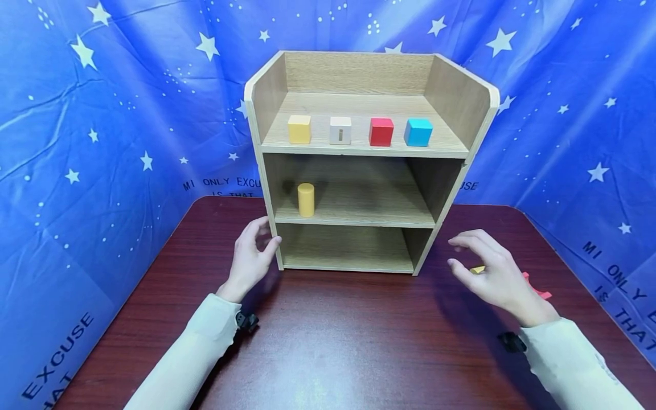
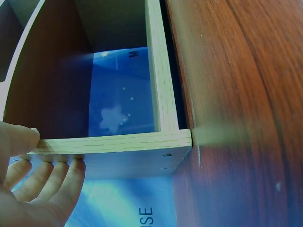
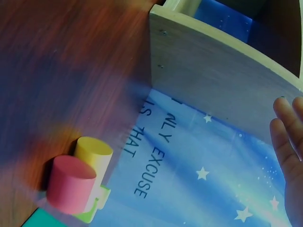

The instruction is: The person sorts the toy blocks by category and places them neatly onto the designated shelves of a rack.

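A small wooden shelf unit (image 1: 353, 223) with three levels stands on the table. My left hand (image 1: 251, 259) holds its left side panel (image 2: 118, 144) low down, thumb at the front edge and fingers along the outer face. Off the right side of the unit, my right hand (image 1: 489, 273) hovers with fingers loosely bent and nothing in them. Yellow (image 1: 299, 130), white (image 1: 340, 131), red (image 1: 381, 132) and blue (image 1: 418, 132) cubes line the top level. A yellow cylinder (image 1: 306, 200) stands upright at the left of the middle level.
Past my right hand lie a red curved block (image 1: 537, 287) and a yellow block (image 1: 478, 269), partly hidden. The right wrist view shows a pink cylinder (image 3: 71, 184), a yellow cylinder (image 3: 94, 149), a green piece (image 3: 97, 205) and a teal piece (image 3: 45, 219). Blue star-printed cloth (image 1: 128, 114) surrounds the table.
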A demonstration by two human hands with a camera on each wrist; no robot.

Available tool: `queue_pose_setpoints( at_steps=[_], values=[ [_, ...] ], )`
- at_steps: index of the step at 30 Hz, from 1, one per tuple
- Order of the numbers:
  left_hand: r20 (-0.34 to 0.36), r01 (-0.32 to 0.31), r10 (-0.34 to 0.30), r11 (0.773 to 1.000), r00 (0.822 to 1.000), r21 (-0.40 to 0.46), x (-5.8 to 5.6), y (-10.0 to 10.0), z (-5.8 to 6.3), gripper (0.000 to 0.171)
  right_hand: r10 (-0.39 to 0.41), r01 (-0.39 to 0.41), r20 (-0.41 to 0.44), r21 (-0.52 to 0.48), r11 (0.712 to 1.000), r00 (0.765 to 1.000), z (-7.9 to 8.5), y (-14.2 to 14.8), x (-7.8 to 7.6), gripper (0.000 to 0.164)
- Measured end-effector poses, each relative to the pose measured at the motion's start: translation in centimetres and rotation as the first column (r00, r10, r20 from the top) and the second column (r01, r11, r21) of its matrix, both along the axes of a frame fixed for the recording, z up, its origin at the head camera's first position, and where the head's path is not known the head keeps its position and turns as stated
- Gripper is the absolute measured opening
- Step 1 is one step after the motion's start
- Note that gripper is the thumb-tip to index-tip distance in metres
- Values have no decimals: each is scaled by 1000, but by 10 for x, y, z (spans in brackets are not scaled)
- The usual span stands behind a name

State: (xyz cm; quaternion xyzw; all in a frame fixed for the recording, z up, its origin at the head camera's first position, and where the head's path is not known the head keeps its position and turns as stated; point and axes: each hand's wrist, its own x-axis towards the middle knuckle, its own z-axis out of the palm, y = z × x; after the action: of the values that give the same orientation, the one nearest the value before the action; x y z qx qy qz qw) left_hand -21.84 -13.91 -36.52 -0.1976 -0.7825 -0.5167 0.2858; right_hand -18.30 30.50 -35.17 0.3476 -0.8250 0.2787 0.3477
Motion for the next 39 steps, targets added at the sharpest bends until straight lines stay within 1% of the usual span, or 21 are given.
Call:
queue_pose_setpoints(
  at_steps=[4, 10, 16, 22, 25, 30, 39],
  values=[
    [0, -4, 4, 1000, 1000, -3, 1, 0, 0, 40, -33, 32, 24, 21, 999, 999, -1, 6, 3, 34],
    [6, -6, 6, 1000, 1000, -6, 1, 0, 1, 39, -101, 97, 63, 67, 993, 993, -7, 16, 6, 38],
    [4, -4, 4, 1000, 1000, -5, 0, -1, 0, 39, -131, 123, 69, 105, 987, 989, -13, 23, 8, 38],
    [3, -8, 8, 1000, 1000, -9, -1, -1, -1, 39, -196, 178, 108, 159, 971, 975, -17, 31, 13, 38],
    [3, -6, 6, 1000, 1000, -5, 0, -1, -1, 39, -216, 196, 99, 175, 965, 971, -18, 35, 14, 39],
    [2, 2, -2, 1000, 1000, 1, 0, -1, -1, 39, -252, 228, 110, 194, 954, 962, -23, 43, 16, 40],
    [14, 12, -13, 1000, 1000, 10, 0, 0, 0, 39, -312, 267, 127, 281, 922, 942, -31, 59, 17, 41]
  ],
)
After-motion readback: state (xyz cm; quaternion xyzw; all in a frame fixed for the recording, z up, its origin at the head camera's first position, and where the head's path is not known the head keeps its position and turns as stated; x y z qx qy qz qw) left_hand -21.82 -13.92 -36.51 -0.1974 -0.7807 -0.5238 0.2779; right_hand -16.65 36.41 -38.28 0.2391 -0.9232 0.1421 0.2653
